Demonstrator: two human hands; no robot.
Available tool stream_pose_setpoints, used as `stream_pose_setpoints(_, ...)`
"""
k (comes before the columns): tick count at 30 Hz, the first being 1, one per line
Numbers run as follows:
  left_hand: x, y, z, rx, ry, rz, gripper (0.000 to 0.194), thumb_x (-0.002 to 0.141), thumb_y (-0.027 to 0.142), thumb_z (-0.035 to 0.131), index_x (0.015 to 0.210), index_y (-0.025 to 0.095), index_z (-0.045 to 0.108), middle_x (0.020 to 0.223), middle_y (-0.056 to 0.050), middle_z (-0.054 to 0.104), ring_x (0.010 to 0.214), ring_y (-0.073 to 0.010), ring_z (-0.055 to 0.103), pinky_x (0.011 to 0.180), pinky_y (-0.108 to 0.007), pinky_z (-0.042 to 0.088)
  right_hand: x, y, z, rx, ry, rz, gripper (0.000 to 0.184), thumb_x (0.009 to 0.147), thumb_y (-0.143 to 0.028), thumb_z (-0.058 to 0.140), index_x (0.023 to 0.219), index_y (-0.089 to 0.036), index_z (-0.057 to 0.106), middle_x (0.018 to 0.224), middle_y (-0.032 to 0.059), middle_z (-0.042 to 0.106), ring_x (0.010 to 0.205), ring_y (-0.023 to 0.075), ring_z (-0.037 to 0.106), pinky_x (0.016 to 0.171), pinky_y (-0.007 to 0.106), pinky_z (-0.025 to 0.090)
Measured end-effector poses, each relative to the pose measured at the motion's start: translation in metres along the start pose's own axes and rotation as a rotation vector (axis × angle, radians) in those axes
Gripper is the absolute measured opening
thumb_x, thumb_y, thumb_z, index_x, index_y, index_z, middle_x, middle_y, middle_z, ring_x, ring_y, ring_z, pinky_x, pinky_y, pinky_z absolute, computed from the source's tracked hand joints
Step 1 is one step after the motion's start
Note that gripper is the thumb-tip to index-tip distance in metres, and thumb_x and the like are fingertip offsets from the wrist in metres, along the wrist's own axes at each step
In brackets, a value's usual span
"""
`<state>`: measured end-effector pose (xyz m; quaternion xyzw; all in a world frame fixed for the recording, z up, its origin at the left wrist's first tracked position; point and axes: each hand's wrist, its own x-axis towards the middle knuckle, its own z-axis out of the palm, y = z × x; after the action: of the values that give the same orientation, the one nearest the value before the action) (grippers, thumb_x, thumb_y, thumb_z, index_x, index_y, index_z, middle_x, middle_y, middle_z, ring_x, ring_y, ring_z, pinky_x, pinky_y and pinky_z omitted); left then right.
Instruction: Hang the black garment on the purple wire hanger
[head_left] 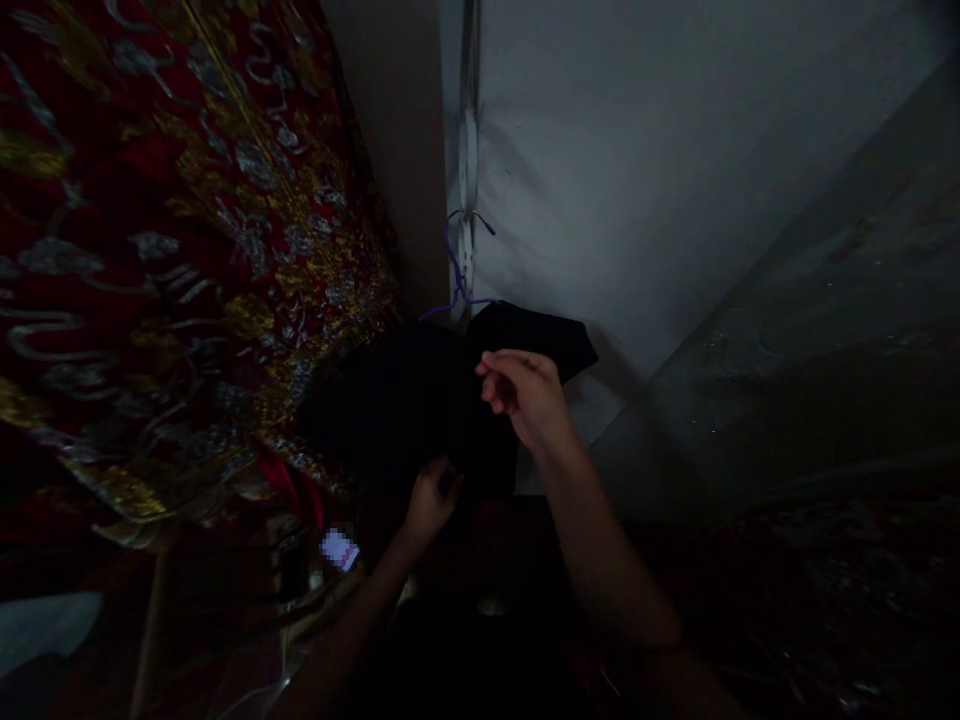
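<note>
Right hand raised, curled; left hand lower.

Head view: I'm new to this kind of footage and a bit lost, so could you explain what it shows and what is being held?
There is no machine here: a camera worn on a person's head looks forward and down at their bare hands. The left hand, lower down, and the right hand, higher up, both have curled fingers in front of a dark garment. It hangs on a purple hanger by a pale wall. Left of it is red cloth patterned in gold and silver. It is too dark to tell whether either hand grips the fabric.
</note>
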<state>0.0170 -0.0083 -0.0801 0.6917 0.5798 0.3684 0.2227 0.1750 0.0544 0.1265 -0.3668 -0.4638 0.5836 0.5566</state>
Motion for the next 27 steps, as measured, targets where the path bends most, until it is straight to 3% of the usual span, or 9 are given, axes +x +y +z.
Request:
stream_pose_setpoints(4, 0.03, 0.024, -0.05, -0.022, 0.024, 0.088, 0.01, 0.085, 0.022, 0.064, 0.094, 0.02, 0.064, 0.091, -0.005, 0.07, 0.084, -0.0194, 0.067, 0.079, -0.032, 0.053, -0.005, 0.0, 0.012, -0.011, -0.03, -0.056, 0.033, 0.076, -0.05, 0.069, 0.07, -0.018, 0.065, 0.048, -0.0027, 0.06, 0.036, 0.0073, 0.048, 0.035, 0.018, 0.031)
stream_pose_setpoints(8, 0.065, 0.087, -0.105, -0.095, 0.319, 0.382, 0.038, 0.096, 0.023, 0.056, 0.134, 0.021, 0.054, 0.101, -0.004, 0.068, 0.093, -0.0159, 0.066, 0.089, -0.032, 0.052, -0.014, 0.015, 0.014, -0.114, -0.056, -0.093, 0.036, 0.081, -0.053, 0.066, 0.071, -0.018, 0.065, 0.049, -0.0022, 0.06, 0.038, 0.0084, 0.049, 0.037, 0.019, 0.034)
stream_pose_setpoints(9, 0.074, 0.1, -0.115, -0.076, 0.331, 0.449, 0.039, 0.097, 0.022, 0.054, 0.136, 0.021, 0.053, 0.102, -0.004, 0.068, 0.094, -0.0153, 0.065, 0.089, -0.032, 0.052, -0.016, 0.016, 0.014, -0.14, -0.062, -0.118, 0.036, 0.082, -0.053, 0.066, 0.072, -0.018, 0.065, 0.049, -0.0023, 0.059, 0.039, 0.0087, 0.049, 0.038, 0.019, 0.034)
stream_pose_setpoints(14, 0.106, 0.129, -0.134, 0.056, 0.281, 0.624, 0.016, 0.098, 0.022, 0.053, 0.101, 0.018, 0.069, 0.092, -0.004, 0.067, 0.086, -0.0144, 0.064, 0.079, -0.027, 0.051, -0.007, 0.02, 0.015, -0.379, 0.011, -0.323, 0.03, 0.089, -0.045, 0.06, 0.073, -0.02, 0.062, 0.054, -0.0029, 0.055, 0.049, 0.0111, 0.05, 0.048, 0.023, 0.038)
stream_pose_setpoints(18, 0.112, 0.127, -0.142, 0.051, 0.41, 0.655, 0.015, 0.097, 0.022, 0.054, 0.093, 0.017, 0.067, 0.088, -0.003, 0.066, 0.085, -0.0139, 0.062, 0.08, -0.026, 0.05, 0.011, 0.056, 0.01, -0.576, 0.095, -0.335, 0.033, 0.088, -0.04, 0.056, 0.061, -0.021, 0.054, 0.055, -0.0012, 0.052, 0.054, 0.0134, 0.048, 0.054, 0.026, 0.036)
stream_pose_setpoints(20, 0.113, 0.118, -0.153, -0.053, 0.606, 0.56, 0.016, 0.097, 0.026, 0.056, 0.092, 0.016, 0.067, 0.088, -0.002, 0.067, 0.086, -0.0136, 0.062, 0.083, -0.026, 0.05, 0.012, 0.08, 0.005, -0.596, 0.08, -0.243, 0.032, 0.085, -0.039, 0.056, 0.059, -0.021, 0.054, 0.053, -0.0013, 0.05, 0.053, 0.0137, 0.047, 0.053, 0.026, 0.034)
stream_pose_setpoints(23, 0.113, 0.085, -0.172, -0.422, 0.892, 0.244, 0.019, 0.095, 0.033, 0.058, 0.094, 0.016, 0.067, 0.086, -0.001, 0.068, 0.085, -0.0131, 0.063, 0.085, -0.026, 0.05, -0.003, 0.108, -0.001, -0.503, -0.004, -0.114, 0.032, 0.084, -0.042, 0.056, 0.06, -0.021, 0.054, 0.051, -0.0031, 0.047, 0.051, 0.0125, 0.044, 0.052, 0.025, 0.032)
stream_pose_setpoints(25, 0.108, 0.052, -0.175, -0.821, 0.896, -0.047, 0.02, 0.095, 0.033, 0.056, 0.092, 0.017, 0.066, 0.081, 0.0, 0.068, 0.08, -0.0127, 0.064, 0.082, -0.025, 0.052, -0.02, 0.119, -0.004, -0.424, -0.058, -0.043, 0.033, 0.084, -0.045, 0.056, 0.062, -0.021, 0.055, 0.05, -0.0041, 0.046, 0.049, 0.0115, 0.042, 0.051, 0.025, 0.031)
stream_pose_setpoints(27, 0.096, 0.019, -0.168, -1.21, 0.758, -0.374, 0.019, 0.095, 0.027, 0.053, 0.087, 0.017, 0.066, 0.073, 0.0, 0.068, 0.072, -0.0124, 0.065, 0.077, -0.024, 0.053, -0.038, 0.126, -0.007, -0.359, -0.076, 0.027, 0.033, 0.083, -0.046, 0.057, 0.062, -0.021, 0.055, 0.049, -0.0048, 0.046, 0.047, 0.0108, 0.041, 0.049, 0.024, 0.03)
